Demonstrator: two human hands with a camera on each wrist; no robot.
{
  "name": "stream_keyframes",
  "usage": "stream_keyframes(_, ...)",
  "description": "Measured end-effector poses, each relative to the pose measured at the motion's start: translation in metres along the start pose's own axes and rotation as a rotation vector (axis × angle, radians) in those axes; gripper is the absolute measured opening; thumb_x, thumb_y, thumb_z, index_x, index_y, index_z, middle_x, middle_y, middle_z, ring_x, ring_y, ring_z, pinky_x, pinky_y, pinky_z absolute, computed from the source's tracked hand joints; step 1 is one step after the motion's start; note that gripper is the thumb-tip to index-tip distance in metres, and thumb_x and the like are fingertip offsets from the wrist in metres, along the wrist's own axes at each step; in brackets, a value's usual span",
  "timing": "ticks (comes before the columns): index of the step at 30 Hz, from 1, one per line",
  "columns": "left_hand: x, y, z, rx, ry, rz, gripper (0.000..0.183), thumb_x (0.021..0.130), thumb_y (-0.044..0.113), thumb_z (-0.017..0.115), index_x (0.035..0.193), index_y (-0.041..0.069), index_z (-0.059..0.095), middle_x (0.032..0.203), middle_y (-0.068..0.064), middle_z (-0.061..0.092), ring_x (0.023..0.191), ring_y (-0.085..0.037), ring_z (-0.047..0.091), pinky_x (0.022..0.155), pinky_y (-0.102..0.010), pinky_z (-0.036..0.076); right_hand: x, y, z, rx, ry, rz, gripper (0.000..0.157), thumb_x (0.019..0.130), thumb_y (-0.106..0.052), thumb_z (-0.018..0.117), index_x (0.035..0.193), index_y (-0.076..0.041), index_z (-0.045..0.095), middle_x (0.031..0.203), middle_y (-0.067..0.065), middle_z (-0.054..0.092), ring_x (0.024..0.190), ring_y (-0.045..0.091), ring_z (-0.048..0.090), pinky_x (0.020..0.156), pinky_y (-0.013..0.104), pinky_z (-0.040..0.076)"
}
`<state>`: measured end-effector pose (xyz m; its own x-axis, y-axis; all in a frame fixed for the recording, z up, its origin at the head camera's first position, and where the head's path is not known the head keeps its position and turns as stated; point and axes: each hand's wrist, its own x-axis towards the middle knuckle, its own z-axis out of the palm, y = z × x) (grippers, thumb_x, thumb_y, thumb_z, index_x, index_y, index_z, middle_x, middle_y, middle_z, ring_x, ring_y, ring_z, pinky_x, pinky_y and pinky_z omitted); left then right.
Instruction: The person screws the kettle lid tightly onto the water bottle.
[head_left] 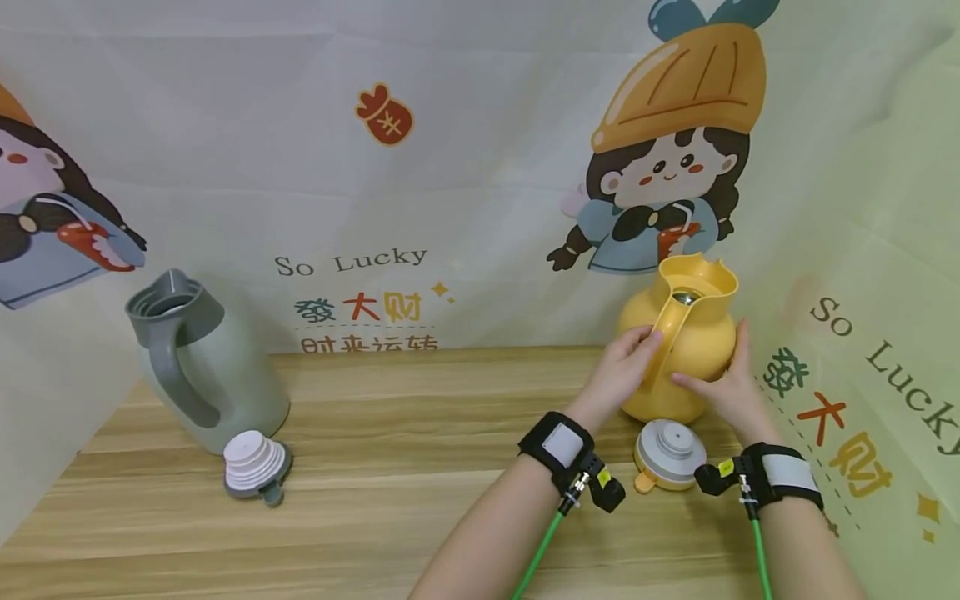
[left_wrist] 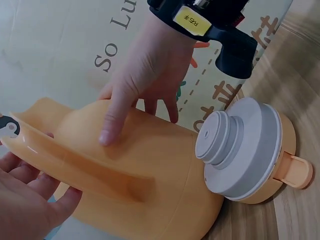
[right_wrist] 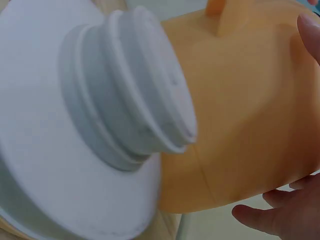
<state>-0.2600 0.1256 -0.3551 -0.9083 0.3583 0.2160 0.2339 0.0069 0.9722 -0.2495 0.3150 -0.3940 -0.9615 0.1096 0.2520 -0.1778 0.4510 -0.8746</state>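
Note:
A yellow thermos jug (head_left: 708, 333) with a spouted, uncovered mouth stands at the right, near the back wall. My left hand (head_left: 618, 367) grips its handle (left_wrist: 85, 165) from the left, with fingertips at the handle in the left wrist view. Around the right side of the body lies my right hand (head_left: 731, 392), its thumb pressing the front and the other fingers partly hidden. In front of the jug, the grey-and-yellow stopper lid (head_left: 670, 454) lies with its grey stepped plug side up; it looms large in the right wrist view (right_wrist: 130, 90).
At the left stands a grey-green thermos jug (head_left: 217, 358) with its mouth uncovered. A white-and-grey stopper lid (head_left: 257, 467) lies plug side up before it. Printed cloth (head_left: 480, 167) walls the wooden table (head_left: 420, 483) at the back and sides. Green cables (head_left: 536, 558) trail from both wrist cameras.

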Motion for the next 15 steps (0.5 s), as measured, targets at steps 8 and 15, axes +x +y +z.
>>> stream_keyframes(8, 0.008, -0.002, 0.008, -0.057, 0.001, 0.023, 0.031, 0.099, 0.032, 0.043, 0.105, 0.007, 0.059, 0.088, 0.000, 0.062, 0.084, -0.007, 0.056, 0.073, -0.021, 0.045, 0.004, 0.008, 0.008, 0.020, 0.071, -0.024, 0.119, 0.074, -0.017, 0.078, 0.141, -0.018, -0.020, 0.145, 0.019, 0.007, 0.124, 0.037, 0.020, 0.101, 0.052, 0.018)
stream_keyframes(15, 0.011, 0.000, 0.014, -0.100, 0.026, -0.025, 0.036, 0.100, 0.032, 0.041, 0.088, 0.003, 0.057, 0.072, -0.006, 0.058, 0.061, -0.015, 0.050, 0.052, -0.020, 0.037, 0.003, 0.007, 0.012, 0.039, 0.076, -0.020, 0.118, 0.074, -0.018, 0.078, 0.141, -0.021, -0.019, 0.144, 0.018, 0.011, 0.122, 0.035, 0.023, 0.099, 0.052, 0.021)
